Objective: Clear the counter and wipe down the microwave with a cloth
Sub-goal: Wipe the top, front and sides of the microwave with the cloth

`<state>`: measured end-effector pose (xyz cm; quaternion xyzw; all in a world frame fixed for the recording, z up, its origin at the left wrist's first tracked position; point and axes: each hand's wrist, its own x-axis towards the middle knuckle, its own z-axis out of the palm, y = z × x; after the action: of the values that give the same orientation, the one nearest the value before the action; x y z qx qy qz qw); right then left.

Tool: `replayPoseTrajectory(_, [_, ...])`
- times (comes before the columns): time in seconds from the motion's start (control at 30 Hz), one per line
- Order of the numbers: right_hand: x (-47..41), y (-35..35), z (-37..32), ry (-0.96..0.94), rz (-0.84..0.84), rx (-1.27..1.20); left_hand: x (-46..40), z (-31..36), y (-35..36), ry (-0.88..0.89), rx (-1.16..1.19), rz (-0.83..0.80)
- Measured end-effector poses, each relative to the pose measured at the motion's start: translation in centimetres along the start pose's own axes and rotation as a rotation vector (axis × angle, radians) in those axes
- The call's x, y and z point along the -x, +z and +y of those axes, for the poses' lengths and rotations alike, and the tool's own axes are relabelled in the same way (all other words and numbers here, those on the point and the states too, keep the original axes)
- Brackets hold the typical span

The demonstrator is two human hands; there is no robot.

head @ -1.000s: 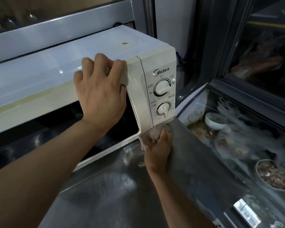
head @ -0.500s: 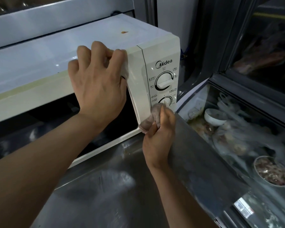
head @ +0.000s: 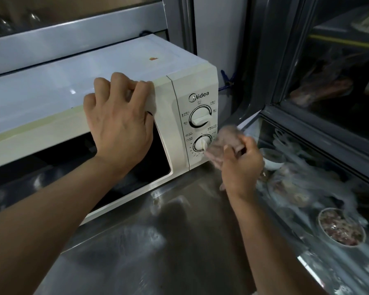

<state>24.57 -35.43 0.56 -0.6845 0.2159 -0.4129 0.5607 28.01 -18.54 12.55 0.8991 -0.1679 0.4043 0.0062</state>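
Observation:
A white microwave (head: 119,67) with two dials stands on a steel counter (head: 158,252). My left hand (head: 119,120) grips the top front edge of the microwave, its fingers curled over onto the top, above the dark door window. My right hand (head: 241,165) holds a crumpled pinkish-grey cloth (head: 224,143) against the right edge of the control panel, beside the lower dial (head: 201,143). A small orange stain (head: 153,58) marks the microwave's top.
To the right, a glass-topped display case (head: 320,133) holds a white bowl (head: 272,160), plastic-wrapped food and a bowl of minced meat (head: 341,227). A metal frame and a window run behind the microwave. A blue clip (head: 227,79) hangs by the wall.
My right hand has carried the cloth up from the panel's bottom corner to its right edge by the lower dial. My left hand has kept its grip on the top.

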Motion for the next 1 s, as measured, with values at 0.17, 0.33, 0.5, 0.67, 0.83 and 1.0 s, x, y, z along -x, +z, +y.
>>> replayPoseTrajectory(0.17, [-2.4,2.4,-1.1,-0.175,-0.14,-0.094,0.0,0.1,0.3,-0.008,-0.007,0.029])
replayPoseTrajectory(0.33, [-0.7,2.0,4.0,0.101,-0.302,-0.117,0.0,-0.1,0.6,0.002,-0.01,0.066])
replayPoseTrajectory(0.5, [-0.8,1.5,5.3,0.139,-0.383,0.048,0.0,-0.1,0.5,0.012,0.002,0.064])
replayPoseTrajectory(0.67, [-2.1,2.5,3.4,0.033,-0.27,-0.049,0.0,0.0,0.6,0.002,-0.005,0.052])
replayPoseTrajectory(0.83, [0.0,3.0,4.9,0.193,-0.244,-0.052,0.1,-0.1,0.5,0.007,-0.002,0.069])
replayPoseTrajectory(1.0, [1.5,3.5,4.1,0.541,-0.207,-0.31,0.1,-0.1,0.2,-0.003,0.028,0.055])
